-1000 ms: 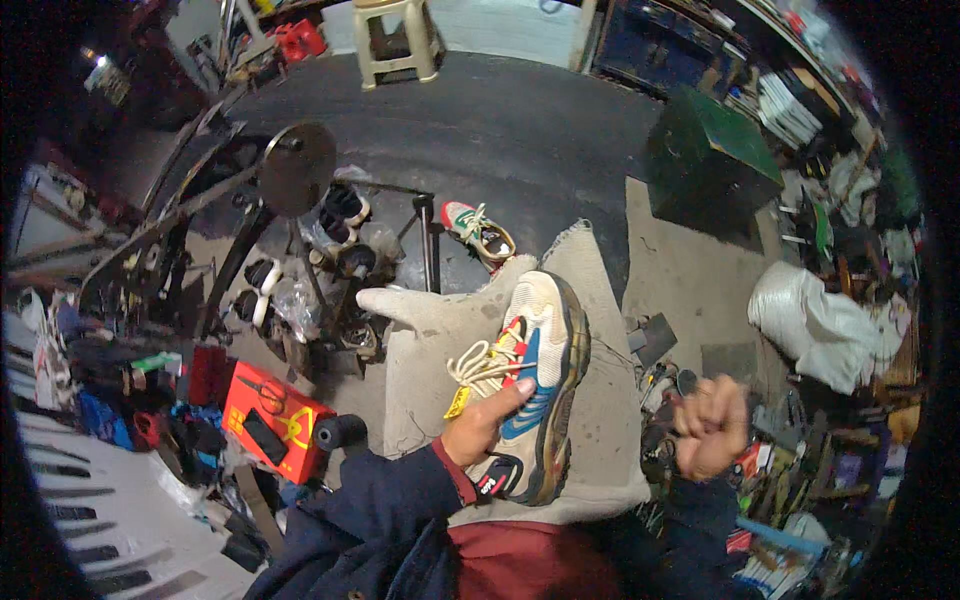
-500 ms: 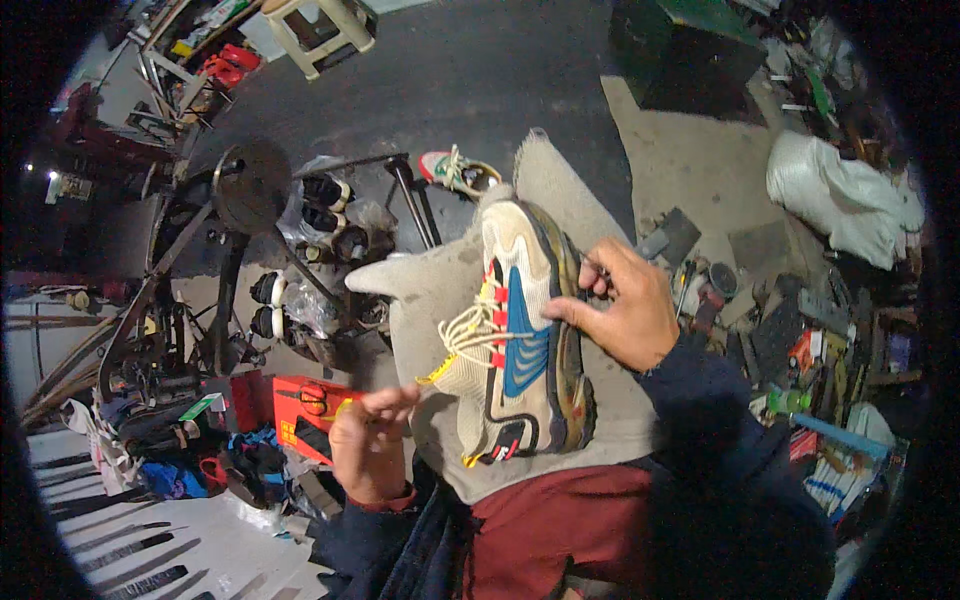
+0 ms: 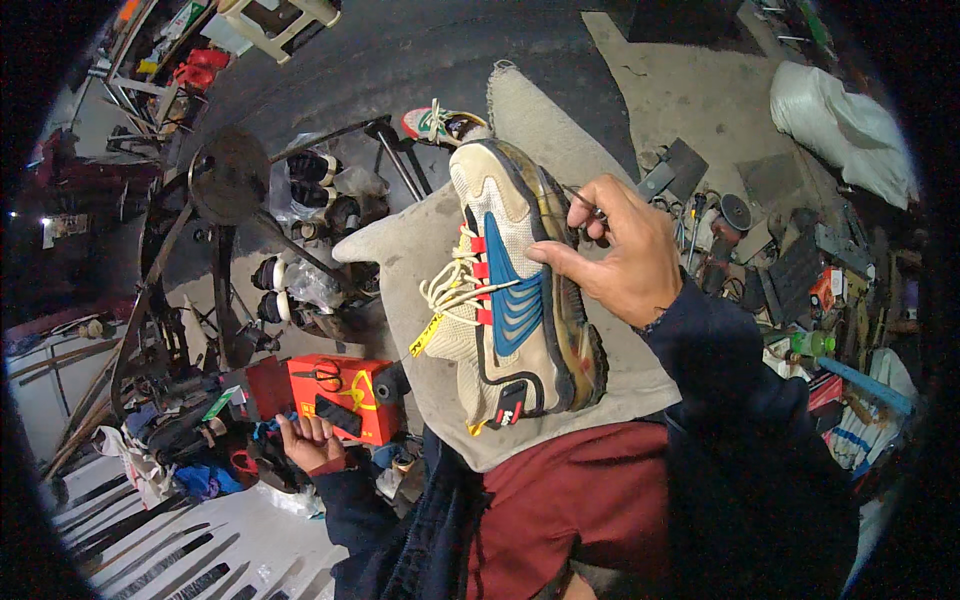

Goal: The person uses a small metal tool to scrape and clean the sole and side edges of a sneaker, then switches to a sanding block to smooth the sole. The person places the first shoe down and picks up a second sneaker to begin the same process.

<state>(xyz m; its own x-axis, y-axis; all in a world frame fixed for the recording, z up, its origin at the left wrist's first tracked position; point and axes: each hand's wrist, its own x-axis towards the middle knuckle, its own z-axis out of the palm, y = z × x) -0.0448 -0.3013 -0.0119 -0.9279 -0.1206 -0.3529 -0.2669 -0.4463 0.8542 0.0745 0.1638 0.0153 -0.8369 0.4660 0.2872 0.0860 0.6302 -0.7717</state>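
A beige sneaker [image 3: 515,365] with blue side panel, red tabs and cream laces lies on its side on a grey cloth [image 3: 640,380] over my lap. My right hand [image 3: 625,255] is at the sneaker's sole side, thumb on the upper, curled fingers closed on a thin dark item I cannot make out. My left hand [image 3: 312,443] is away at the lower left, fingers apart and slightly bent, beside a red box [image 3: 375,420]. Black-handled scissors [image 3: 325,375] and a dark phone-like rectangle [image 3: 338,415] lie on that box.
Another sneaker [image 3: 440,125] lies ahead. A metal stand [image 3: 228,175] and several shoes [image 3: 310,168] are to the left, a plastic stool [image 3: 270,25] at top. A white sack [image 3: 840,135], tools [image 3: 732,215] and clutter are to the right. A white surface [image 3: 180,540] is lower left.
My left hand has let go of the sneaker and moved down-left toward the red box. My right hand has moved onto the sneaker's right side. The whole view has shifted.
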